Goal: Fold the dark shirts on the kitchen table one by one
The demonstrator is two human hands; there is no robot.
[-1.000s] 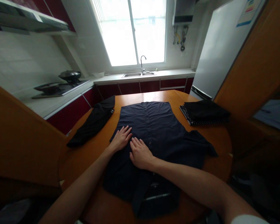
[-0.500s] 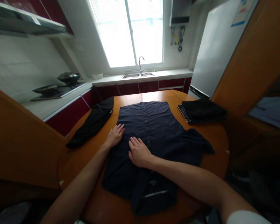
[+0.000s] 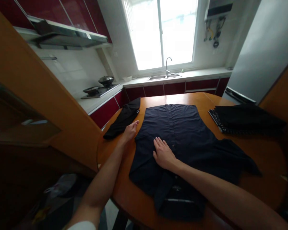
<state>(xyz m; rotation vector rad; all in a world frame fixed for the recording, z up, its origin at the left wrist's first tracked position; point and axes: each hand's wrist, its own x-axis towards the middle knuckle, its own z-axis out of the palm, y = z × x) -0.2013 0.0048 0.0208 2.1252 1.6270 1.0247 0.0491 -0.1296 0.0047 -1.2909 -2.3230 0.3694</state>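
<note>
So there's a dark navy shirt [image 3: 187, 137] laid out roughly flat in the middle of the wooden bench [image 3: 180, 96], between a black garment [image 3: 122, 119] and a folded dark stack [image 3: 247, 119]. Right hand [image 3: 164, 154] is palm-down on it, fingers straight and together, pressing rather than gripping. Left hand [image 3: 131, 131] is just off the shirt's left edge, fingers loosely bunched; nothing visible in it, but I can't tell whether the tips actually meet. What I'd worry about: if that right palm slides, it'd probably drag the thin-looking fabric and rumple the button placket [image 3: 172, 127]. Also, a swing of the left could snag the black garment, since it's right beside it. Orientation-wise, the collar [image 3: 162, 193] points back at the person and the hem [image 3: 170, 106] towards the window [image 3: 162, 35], so the long axis runs near to far, with one sleeve [image 3: 244, 159] sticking out right.
</note>
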